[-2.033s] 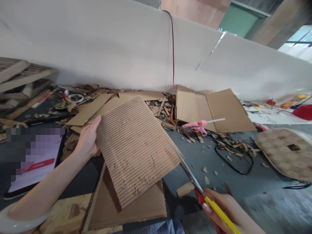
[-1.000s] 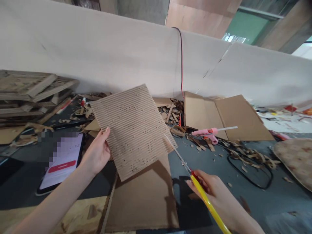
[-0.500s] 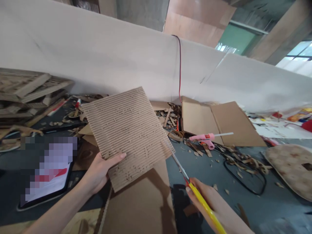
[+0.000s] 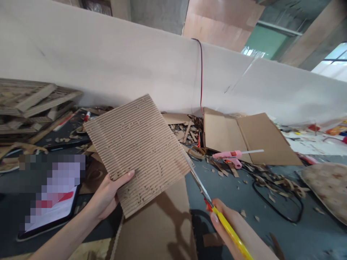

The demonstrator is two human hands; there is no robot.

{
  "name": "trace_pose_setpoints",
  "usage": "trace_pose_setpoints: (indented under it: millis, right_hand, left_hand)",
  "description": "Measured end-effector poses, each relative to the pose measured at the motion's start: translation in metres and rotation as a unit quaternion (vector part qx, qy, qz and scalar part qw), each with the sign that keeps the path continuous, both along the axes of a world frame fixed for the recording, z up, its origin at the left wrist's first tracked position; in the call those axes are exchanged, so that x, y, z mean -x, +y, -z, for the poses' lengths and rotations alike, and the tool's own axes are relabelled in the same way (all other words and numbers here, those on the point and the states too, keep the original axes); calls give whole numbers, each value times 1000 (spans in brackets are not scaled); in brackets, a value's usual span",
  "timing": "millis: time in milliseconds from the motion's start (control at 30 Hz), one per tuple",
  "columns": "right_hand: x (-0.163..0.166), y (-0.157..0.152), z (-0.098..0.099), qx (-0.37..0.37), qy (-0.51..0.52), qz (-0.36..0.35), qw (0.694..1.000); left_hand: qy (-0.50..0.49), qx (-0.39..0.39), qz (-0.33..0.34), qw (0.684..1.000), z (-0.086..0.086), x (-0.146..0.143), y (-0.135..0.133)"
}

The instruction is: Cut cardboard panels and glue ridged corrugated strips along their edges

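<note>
A square of corrugated cardboard [image 4: 141, 151], its ridges bare and torn in spots, is held up by my left hand [image 4: 112, 195]. The thumb lies on its ridged face and the fingers go behind, out of sight. My right hand [image 4: 230, 224] grips a pair of scissors [image 4: 229, 229] with yellow and red handles. Their blades reach the right edge of the square near its lower right corner, where a narrow strip stands off the edge. Below the square lies a larger flat cardboard sheet [image 4: 157, 234].
A phone [image 4: 54, 213] with a blurred screen lies at left, below stacked cardboard strips [image 4: 35, 101]. A pink glue gun [image 4: 230, 156] rests before a folded cardboard sheet [image 4: 260, 137]. Scraps and a black cable [image 4: 284, 218] litter the dark table. A patterned cushion [image 4: 328, 184] sits at right.
The cardboard square has shifted slightly left in view with my left hand. The scissors stay at its right edge. The view has turned a little, moving the glue gun and cushion rightward.
</note>
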State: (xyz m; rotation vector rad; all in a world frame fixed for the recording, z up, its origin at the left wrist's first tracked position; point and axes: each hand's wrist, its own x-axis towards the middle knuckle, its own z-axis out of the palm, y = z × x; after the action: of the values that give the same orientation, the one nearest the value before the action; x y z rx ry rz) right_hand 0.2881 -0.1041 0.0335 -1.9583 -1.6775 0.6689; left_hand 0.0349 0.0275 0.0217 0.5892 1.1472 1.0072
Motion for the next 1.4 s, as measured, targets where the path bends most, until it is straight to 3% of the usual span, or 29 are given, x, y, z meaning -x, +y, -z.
trace_pose_setpoints:
  millis: [200, 600, 800, 1400]
  right_hand:
    - [-2, -3, 5, 22, -29, -47, 998]
    - [4, -10, 9, 42, -56, -43, 997]
    - [14, -11, 7, 25, -37, -5, 999]
    - [10, -9, 12, 69, -31, -31, 997]
  left_hand:
    - [25, -6, -14, 1000, -2, 0, 0]
    - [32, -11, -3, 999, -6, -1, -4]
    - [35, -17, 1, 999, -3, 2, -1]
    - [25, -15, 25, 999, -6, 4, 2]
